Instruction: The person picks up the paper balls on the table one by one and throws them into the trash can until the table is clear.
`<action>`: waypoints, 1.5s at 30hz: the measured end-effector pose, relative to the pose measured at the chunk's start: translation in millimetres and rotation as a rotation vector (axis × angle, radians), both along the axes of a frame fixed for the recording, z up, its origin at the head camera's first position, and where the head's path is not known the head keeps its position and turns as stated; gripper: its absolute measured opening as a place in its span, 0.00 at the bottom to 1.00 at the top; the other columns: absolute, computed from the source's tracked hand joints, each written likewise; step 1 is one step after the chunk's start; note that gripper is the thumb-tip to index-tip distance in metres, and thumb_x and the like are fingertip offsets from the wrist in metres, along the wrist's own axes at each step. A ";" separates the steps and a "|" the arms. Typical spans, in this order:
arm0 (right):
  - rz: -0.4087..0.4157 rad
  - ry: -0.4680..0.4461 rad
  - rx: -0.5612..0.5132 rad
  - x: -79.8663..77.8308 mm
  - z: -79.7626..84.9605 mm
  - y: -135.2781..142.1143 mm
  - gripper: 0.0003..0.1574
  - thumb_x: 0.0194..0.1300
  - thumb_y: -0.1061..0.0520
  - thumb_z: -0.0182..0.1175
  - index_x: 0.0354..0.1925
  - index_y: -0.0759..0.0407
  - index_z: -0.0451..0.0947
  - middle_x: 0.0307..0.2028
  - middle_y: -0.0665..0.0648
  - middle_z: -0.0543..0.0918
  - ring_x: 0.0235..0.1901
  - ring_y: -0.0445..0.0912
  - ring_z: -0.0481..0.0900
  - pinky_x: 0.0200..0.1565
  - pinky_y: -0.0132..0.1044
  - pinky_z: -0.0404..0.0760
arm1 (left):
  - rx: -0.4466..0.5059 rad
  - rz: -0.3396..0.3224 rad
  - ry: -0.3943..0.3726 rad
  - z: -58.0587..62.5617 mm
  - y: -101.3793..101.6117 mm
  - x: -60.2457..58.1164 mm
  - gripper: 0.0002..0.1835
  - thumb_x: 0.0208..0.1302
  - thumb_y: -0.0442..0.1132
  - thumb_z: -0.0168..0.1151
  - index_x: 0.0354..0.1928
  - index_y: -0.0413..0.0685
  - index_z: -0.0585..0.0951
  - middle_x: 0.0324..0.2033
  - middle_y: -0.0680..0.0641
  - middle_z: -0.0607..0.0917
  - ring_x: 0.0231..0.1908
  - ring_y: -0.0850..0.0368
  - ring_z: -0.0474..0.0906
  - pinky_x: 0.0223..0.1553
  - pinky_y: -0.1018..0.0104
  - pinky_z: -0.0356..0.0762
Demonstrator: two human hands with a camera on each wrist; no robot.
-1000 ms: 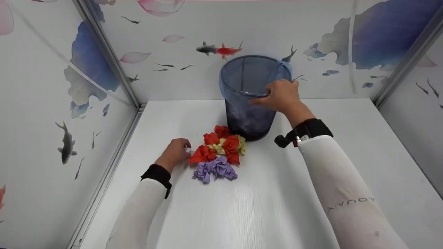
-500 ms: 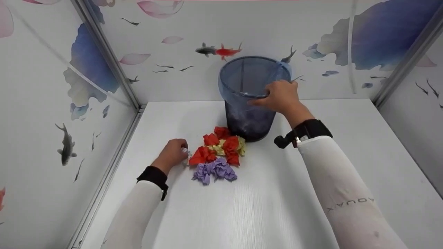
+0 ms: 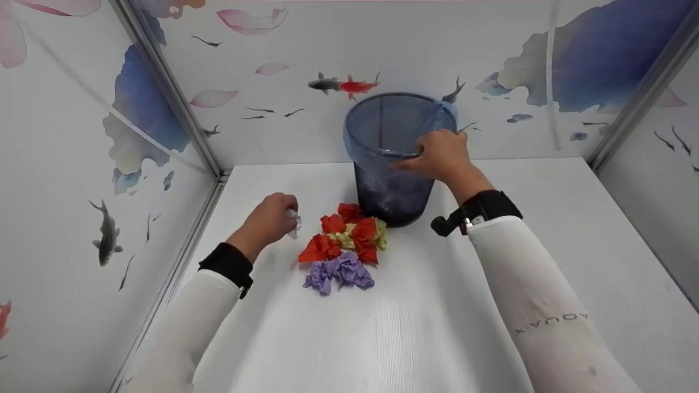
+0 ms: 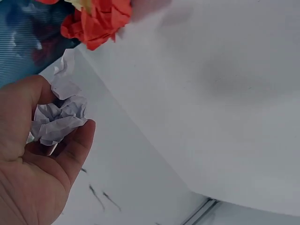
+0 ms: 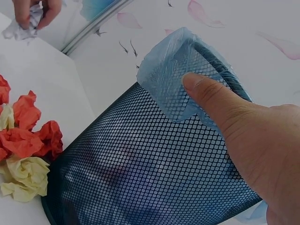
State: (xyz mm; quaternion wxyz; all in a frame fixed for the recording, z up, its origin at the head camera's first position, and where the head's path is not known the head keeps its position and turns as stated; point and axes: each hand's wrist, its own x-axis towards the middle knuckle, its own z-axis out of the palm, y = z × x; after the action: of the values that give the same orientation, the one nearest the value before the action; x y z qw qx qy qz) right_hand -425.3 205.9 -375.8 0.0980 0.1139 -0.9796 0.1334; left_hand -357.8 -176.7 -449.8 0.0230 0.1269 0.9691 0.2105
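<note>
A crumpled white paper ball (image 4: 61,117) is pinched between the thumb and fingers of my left hand (image 3: 268,221), held above the table to the left of the pile. My right hand (image 3: 443,155) grips the near right rim of a dark mesh wastebasket (image 3: 390,191), thumb outside over the blue plastic liner (image 5: 164,70). The basket stands upright near the back wall. At its foot lies a pile of crumpled paper balls: red ones (image 3: 319,248), yellow ones (image 5: 26,178) and purple ones (image 3: 338,271). Blurred shapes show through the mesh; what they are I cannot tell.
The white table (image 3: 382,338) is enclosed by a printed back wall (image 3: 289,131) and side walls with fish and petals. Metal corner posts (image 3: 175,93) rise where the walls meet. Black bands (image 3: 229,265) with cameras sit on both wrists.
My left hand has lifted the white paper ball off the table beside the red paper, moving up and slightly left. The right hand keeps its grip on the wastebasket's rim.
</note>
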 end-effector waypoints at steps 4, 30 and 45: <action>0.001 -0.008 -0.005 -0.4 0.6 -0.3 0.46 0.48 0.13 0.64 0.21 0.54 0.76 0.19 0.53 0.75 0.35 0.54 0.77 0.59 0.69 0.65 | -0.039 -0.050 0.046 33.5 12.6 0.0 0.08 0.66 0.36 0.64 0.45 0.46 0.81 0.45 0.43 0.81 0.47 0.47 0.79 0.51 0.51 0.83; -0.002 -0.005 0.007 -2.2 0.5 1.3 0.48 0.45 0.10 0.62 0.20 0.52 0.73 0.18 0.52 0.75 0.31 0.53 0.77 0.58 0.68 0.65 | 0.159 -0.071 0.587 137.2 136.1 -53.9 0.11 0.65 0.37 0.64 0.49 0.45 0.81 0.50 0.44 0.82 0.52 0.48 0.77 0.58 0.58 0.76; -0.006 0.009 0.017 -2.3 1.4 0.1 0.42 0.51 0.19 0.67 0.19 0.53 0.70 0.18 0.52 0.72 0.31 0.54 0.76 0.58 0.69 0.65 | 0.110 -0.041 0.565 115.2 184.7 -64.1 0.11 0.69 0.42 0.65 0.49 0.49 0.79 0.48 0.47 0.79 0.50 0.52 0.76 0.52 0.62 0.79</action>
State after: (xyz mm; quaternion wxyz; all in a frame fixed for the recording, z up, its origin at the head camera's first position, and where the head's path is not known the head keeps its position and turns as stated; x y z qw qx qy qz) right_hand -427.6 205.9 -374.4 0.1017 0.1125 -0.9806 0.1246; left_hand -422.0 8.0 -334.6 -0.2506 0.2010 0.9214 0.2187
